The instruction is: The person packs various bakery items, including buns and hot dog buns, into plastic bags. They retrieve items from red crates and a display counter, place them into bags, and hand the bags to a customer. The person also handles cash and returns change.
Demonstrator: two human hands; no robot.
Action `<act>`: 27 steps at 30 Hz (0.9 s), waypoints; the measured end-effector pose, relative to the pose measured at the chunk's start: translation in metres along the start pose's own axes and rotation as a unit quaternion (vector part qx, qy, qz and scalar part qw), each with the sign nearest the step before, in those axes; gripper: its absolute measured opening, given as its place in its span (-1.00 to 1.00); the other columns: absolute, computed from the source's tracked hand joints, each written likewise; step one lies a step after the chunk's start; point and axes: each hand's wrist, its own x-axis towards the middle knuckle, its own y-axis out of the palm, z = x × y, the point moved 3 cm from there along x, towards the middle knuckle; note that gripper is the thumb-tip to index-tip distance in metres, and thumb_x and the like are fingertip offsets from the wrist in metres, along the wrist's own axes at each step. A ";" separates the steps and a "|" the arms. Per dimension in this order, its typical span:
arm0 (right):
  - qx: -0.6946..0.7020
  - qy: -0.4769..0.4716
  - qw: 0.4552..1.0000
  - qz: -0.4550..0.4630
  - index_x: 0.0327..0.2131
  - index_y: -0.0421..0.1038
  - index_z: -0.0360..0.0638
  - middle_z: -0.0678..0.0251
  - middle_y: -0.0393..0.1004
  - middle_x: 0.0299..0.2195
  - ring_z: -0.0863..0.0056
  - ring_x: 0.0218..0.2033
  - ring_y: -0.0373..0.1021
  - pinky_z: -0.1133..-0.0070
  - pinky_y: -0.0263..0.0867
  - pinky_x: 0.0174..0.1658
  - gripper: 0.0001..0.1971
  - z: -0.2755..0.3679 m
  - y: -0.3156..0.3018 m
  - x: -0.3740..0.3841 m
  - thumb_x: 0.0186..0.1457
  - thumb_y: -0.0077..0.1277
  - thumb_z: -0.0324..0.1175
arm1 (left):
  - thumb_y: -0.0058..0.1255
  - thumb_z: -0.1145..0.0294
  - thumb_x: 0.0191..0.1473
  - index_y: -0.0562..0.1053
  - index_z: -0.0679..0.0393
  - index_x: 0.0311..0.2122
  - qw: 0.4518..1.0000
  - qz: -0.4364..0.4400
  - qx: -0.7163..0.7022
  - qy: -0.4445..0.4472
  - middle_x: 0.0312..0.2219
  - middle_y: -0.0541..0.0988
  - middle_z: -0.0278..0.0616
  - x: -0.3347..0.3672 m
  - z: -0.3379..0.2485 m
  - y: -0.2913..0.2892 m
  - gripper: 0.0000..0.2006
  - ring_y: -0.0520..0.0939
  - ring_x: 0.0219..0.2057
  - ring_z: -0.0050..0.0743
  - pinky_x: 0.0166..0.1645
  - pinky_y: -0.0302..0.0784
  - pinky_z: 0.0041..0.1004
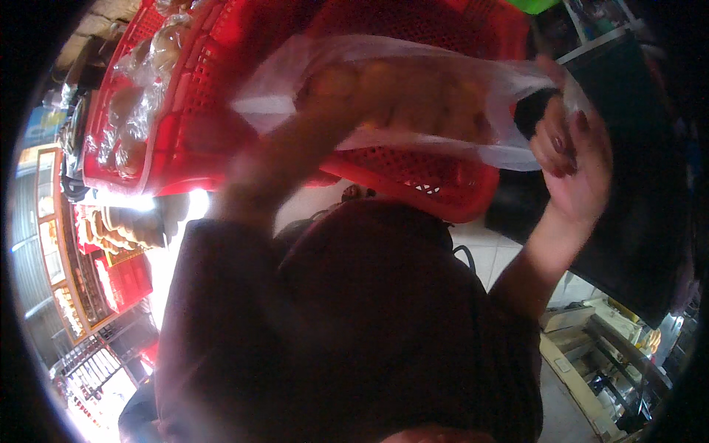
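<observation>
A translucent white plastic bag [502, 155] is stretched sideways over a red basket. Through it show several brownish, rounded pieces [454, 92] that look like bread rolls, though blur hides their exact kind. My right hand [572, 148] is at the bag's right end, fingers curled and pinching its edge. From the lower left my left forearm reaches across the bag's left part. My left hand [369, 96] lies against the bag's middle, over the brownish pieces; its fingers are smeared and blend with them, so their grip does not show.
A red perforated plastic basket [473, 184] is beneath the bag. At the left, another red basket [159, 159] holds round items in clear wrap [133, 125]. A dark panel [628, 192] stands on the right. Pale floor tiles [484, 255] show below, with a cluttered metal frame [605, 369] at lower right.
</observation>
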 end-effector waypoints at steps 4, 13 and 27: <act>0.040 0.041 0.998 0.027 0.20 -0.07 -0.40 0.43 0.25 -0.56 0.85 -0.75 -0.03 0.80 -0.17 -0.71 -0.21 -0.014 -0.022 -0.019 0.02 0.10 -0.19 | 0.03 0.36 -0.06 0.48 0.13 -0.16 0.997 -0.010 0.046 -0.058 -0.29 0.55 -0.03 -0.067 0.055 -0.068 -0.71 0.59 -0.23 -0.16 -0.23 0.55 -0.22; 0.022 0.044 0.991 0.126 0.28 -0.28 -0.22 0.20 0.39 -0.36 0.73 -0.69 0.20 0.76 0.09 -0.62 -0.02 -0.034 0.026 0.009 -0.09 0.19 -0.29 | 0.02 0.37 -0.06 0.49 0.10 -0.15 0.989 -0.039 0.110 -0.092 -0.31 0.56 -0.03 -0.123 0.058 -0.068 -0.71 0.60 -0.24 -0.13 -0.26 0.57 -0.18; -0.738 0.070 0.581 0.335 0.07 0.17 -0.25 -0.01 0.35 -0.05 0.10 -0.09 0.35 0.33 0.28 -0.05 -0.44 -0.236 0.045 0.104 0.12 -0.13 -0.05 | 0.05 0.35 -0.08 0.46 0.03 -0.04 0.919 -0.099 0.306 -0.228 -0.31 0.59 -0.01 -0.083 -0.025 -0.229 -0.60 0.62 -0.26 -0.10 -0.26 0.56 -0.11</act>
